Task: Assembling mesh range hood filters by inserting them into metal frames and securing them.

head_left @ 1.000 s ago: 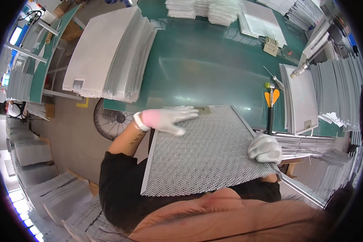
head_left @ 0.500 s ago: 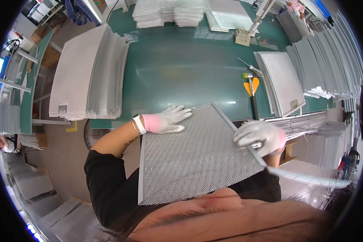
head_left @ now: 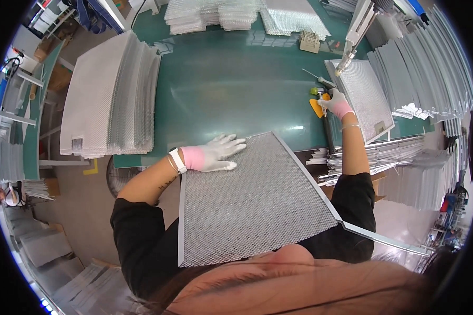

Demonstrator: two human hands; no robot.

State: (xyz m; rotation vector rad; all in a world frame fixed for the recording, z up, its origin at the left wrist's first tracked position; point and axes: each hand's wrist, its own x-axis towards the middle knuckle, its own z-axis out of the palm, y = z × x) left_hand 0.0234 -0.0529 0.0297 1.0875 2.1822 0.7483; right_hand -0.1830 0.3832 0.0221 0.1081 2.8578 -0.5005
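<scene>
A grey metal mesh panel (head_left: 257, 199) leans from the bench edge towards my body. Thin metal frame rails run along its left and right sides. From its near right corner, a loose length of frame strip (head_left: 389, 239) sticks out to the right. My left hand (head_left: 218, 153), in a white glove with a pink cuff, lies open and flat on the panel's far left part. Over at the right of the bench, my gloved right hand (head_left: 337, 104) closes its fingers round the neck of a hammer (head_left: 327, 128) with a green-yellow head. Under the hammer lies an orange piece (head_left: 316, 108).
A screwdriver (head_left: 320, 79) lies beyond the hammer. Mesh sheet stacks stand at left (head_left: 94, 94) and at the back (head_left: 210, 16). A framed panel (head_left: 365, 92) and grey panels (head_left: 420, 68) stand at right. A jointed metal arm (head_left: 355, 37) hangs above the green bench (head_left: 220, 94).
My right hand has left the panel's right rail and moved away from me to the hammer. The left hand stays on the panel. The protruding strip has swung slightly nearer to me.
</scene>
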